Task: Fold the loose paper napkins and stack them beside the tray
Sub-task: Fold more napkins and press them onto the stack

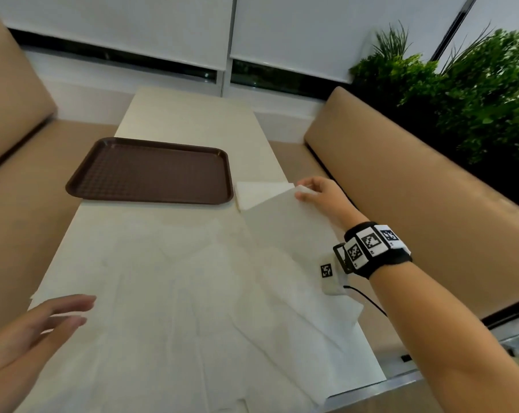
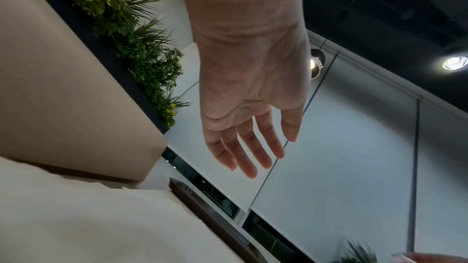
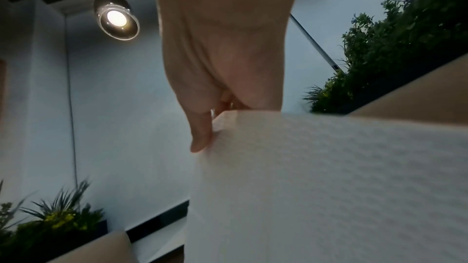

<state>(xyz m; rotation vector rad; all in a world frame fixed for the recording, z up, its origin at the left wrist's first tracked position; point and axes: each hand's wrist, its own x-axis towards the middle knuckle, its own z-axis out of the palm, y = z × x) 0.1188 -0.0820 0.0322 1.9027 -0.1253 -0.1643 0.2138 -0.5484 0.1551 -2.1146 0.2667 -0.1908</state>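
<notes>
A brown plastic tray lies on the white table. Just right of it sits a folded white napkin. My right hand pinches the far corner of another white napkin, which slopes up off the table over the folded one. In the right wrist view the thumb presses on that embossed napkin. Several unfolded napkins cover the near half of the table. My left hand hovers over their left edge with fingers spread and holds nothing; the left wrist view shows its open palm.
Tan padded benches flank the narrow table on both sides. Green plants stand behind the right bench. Window blinds close off the far end. A metal ledge runs along the table's near right corner.
</notes>
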